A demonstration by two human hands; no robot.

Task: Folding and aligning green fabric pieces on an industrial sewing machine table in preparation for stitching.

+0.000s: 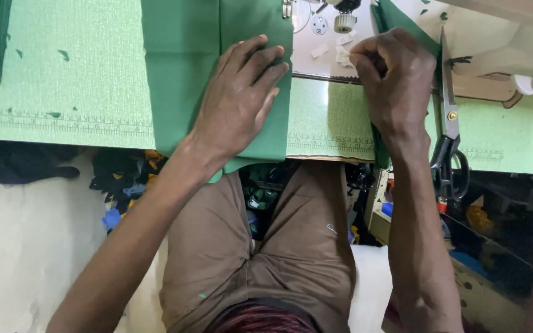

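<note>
Green cloth [186,68], left hand [239,92] flat on it, right hand [396,86] pinching edge

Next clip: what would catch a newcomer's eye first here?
The big sheet of green fabric lies over the pale green table at top centre, with the left hand pressed flat on it. To its right the right hand is closed in a grip on a narrower green cloth strip near the sewing machine. Large black-handled scissors lie beside that wrist.

Scissors [449,132] lie right of cloth [186,61] on table [63,92].
</note>
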